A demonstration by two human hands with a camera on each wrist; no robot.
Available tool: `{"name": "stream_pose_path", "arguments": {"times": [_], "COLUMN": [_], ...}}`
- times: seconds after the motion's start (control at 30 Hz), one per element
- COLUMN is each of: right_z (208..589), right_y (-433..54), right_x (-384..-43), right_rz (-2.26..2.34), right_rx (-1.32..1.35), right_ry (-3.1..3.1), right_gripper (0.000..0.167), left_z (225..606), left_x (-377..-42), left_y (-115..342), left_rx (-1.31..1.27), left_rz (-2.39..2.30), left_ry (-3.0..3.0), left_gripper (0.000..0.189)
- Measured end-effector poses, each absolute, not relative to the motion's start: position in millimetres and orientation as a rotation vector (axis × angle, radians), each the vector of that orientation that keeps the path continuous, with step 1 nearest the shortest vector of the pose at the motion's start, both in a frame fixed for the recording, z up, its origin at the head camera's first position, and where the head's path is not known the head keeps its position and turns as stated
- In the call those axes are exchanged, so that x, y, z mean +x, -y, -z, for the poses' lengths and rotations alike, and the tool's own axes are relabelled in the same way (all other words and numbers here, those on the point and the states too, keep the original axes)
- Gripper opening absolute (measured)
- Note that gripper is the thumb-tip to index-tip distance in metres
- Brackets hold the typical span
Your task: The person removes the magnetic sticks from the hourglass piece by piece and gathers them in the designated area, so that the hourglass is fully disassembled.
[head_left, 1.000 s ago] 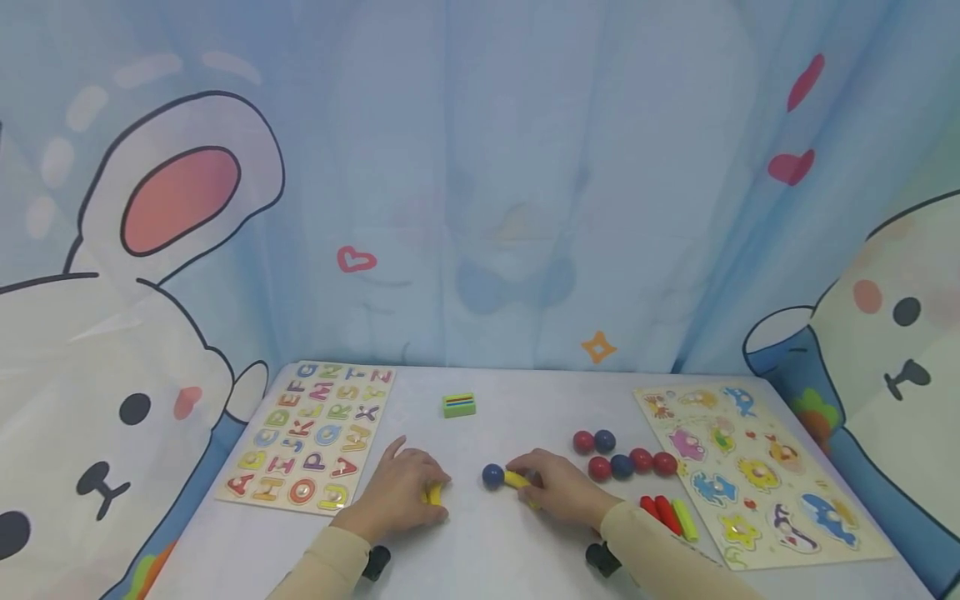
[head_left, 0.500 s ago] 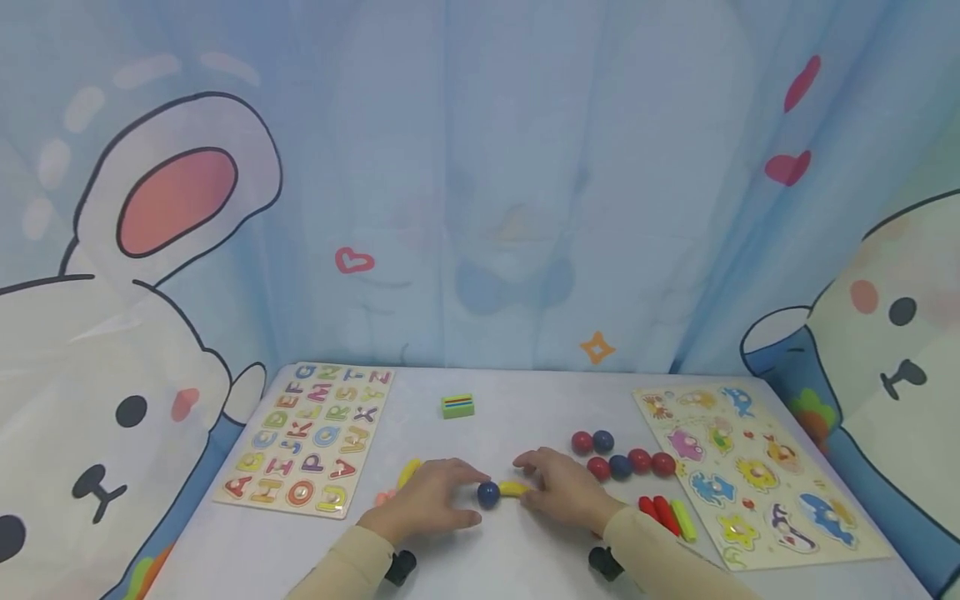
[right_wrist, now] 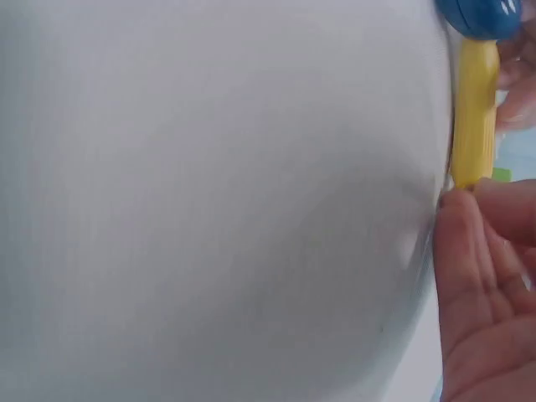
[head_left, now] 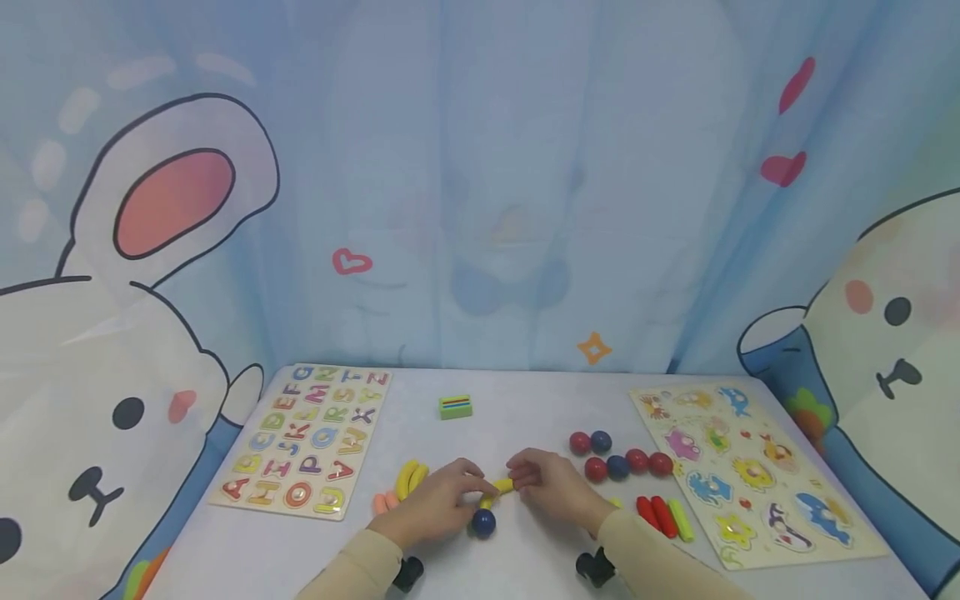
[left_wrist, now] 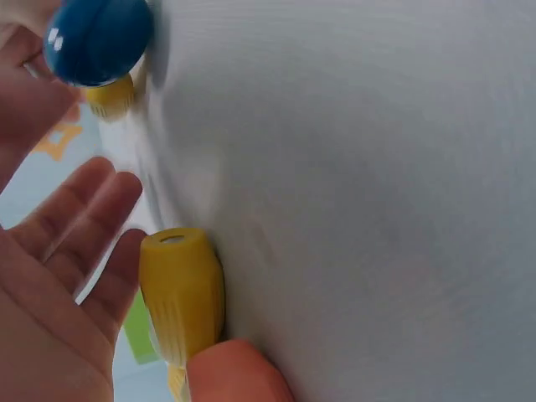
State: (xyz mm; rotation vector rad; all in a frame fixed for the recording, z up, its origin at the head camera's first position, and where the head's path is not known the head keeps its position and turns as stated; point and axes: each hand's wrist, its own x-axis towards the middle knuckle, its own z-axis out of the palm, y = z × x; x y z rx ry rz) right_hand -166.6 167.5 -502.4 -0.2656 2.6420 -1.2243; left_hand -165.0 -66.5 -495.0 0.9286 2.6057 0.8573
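Note:
A toy banana (right_wrist: 476, 117) with a blue ball (head_left: 483, 522) at its end lies between the two hands. My right hand (head_left: 555, 487) pinches the banana's other end between thumb and fingertips. From the left, my left hand (head_left: 442, 502) reaches over, its index fingertip at the banana's middle and covering part of it in the head view. The left wrist view shows the other left fingers (left_wrist: 92, 209) loosely extended. Beside this hand lie two yellow toy bananas (head_left: 411, 479) and orange pieces (head_left: 386, 502), one orange piece (left_wrist: 239, 373) close to the wrist camera.
An alphabet puzzle board (head_left: 217, 495) lies at the left and an animal puzzle board (head_left: 723, 533) at the right. Red balls (head_left: 637, 460) and blue balls (head_left: 618, 467) sit near the animal board, with red sticks (head_left: 656, 515) in front. A green block (head_left: 455, 407) stands farther back.
The blue ball has swung from the banana's left to nearer the person. My left hand has moved right, uncovering the two bananas, and its fingers now reach the held banana.

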Motion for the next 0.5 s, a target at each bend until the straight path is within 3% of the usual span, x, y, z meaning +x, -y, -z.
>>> {"name": "stream_pose_path", "arguments": {"times": [0.23,0.5], "right_z": [503.8,499.6], "right_y": [-167.7,-172.8], "right_x": [-165.3,-150.4], "right_rz": [1.400,1.311], "right_rx": [-0.290,-0.290], "right_ry": [-2.450,-2.355], "right_gripper": [0.048,0.035], "left_z": [496.9,496.1], "left_x": [-164.2,-164.6], "left_y": [65.6,66.5], "left_rx": [0.928,0.895], "left_rz": [-0.731,-0.725], "left_ry": [-2.650,-2.667], "left_gripper": [0.034,0.024]}}
